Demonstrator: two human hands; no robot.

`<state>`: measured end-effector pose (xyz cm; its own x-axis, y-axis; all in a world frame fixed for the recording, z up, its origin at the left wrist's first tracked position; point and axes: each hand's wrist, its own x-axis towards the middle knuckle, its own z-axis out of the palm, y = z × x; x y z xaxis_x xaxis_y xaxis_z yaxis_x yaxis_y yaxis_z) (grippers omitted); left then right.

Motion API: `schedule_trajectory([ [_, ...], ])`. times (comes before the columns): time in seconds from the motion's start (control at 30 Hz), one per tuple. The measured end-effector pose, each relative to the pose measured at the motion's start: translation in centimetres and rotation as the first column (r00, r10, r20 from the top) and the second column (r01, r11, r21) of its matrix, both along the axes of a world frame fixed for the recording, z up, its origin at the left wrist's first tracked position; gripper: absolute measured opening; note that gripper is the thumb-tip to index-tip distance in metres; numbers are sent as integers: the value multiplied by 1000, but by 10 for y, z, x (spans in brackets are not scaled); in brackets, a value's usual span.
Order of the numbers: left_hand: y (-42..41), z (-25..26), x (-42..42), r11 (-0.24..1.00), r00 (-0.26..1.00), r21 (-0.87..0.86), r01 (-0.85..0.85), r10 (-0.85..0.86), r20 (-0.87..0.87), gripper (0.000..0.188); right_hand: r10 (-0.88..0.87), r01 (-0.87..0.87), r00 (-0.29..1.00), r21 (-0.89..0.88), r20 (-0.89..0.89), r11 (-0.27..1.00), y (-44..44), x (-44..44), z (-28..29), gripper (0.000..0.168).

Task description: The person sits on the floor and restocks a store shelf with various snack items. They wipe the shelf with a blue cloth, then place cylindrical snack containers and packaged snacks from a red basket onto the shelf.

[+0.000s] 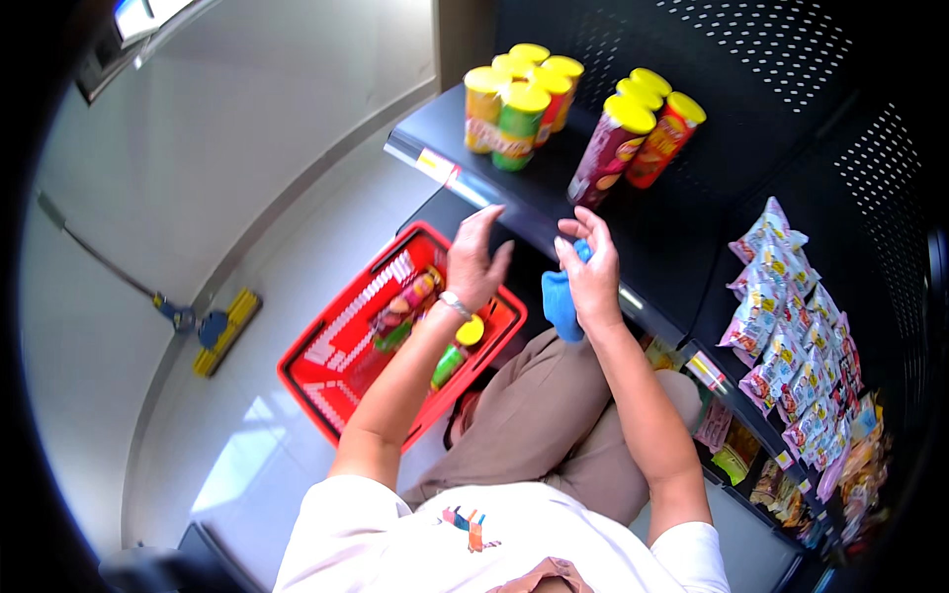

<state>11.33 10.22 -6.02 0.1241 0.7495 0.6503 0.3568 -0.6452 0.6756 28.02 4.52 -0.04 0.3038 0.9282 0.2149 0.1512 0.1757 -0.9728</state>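
My right hand [595, 274] grips a crumpled blue cloth [562, 304] in front of the shelf edge. To its left, my left hand [474, 256] holds nothing, its thumb apart from the fingers, above the far end of a red shopping basket [311, 400]. Several chip canisters lie in the basket, one a green canister [447, 367], partly hidden by my left forearm. On the black shelf [552, 167] beyond my hands stand two groups of yellow-lidded canisters. A purple canister [604, 159] is nearest my right hand; a green canister [519, 130] fronts the left group.
Stacked snack packets [789, 348] fill the shelf at right, with more bagged snacks [782, 489] on a lower shelf. A yellow-headed mop [227, 331] leans at the wall [245, 111] on the left. My bent legs [534, 415] are beside the basket.
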Motion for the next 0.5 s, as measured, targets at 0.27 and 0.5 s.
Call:
schedule_trajectory([
  [0.27,-96,-211,-165,639,771,-462,-615,367,-520,48,247,-321,847,-83,-471,943,11,-146,-18,41],
  [0.5,-81,-218,-171,722,590,-233,-652,291,-753,65,350,-366,929,-453,-122,813,-7,-160,-128,44],
])
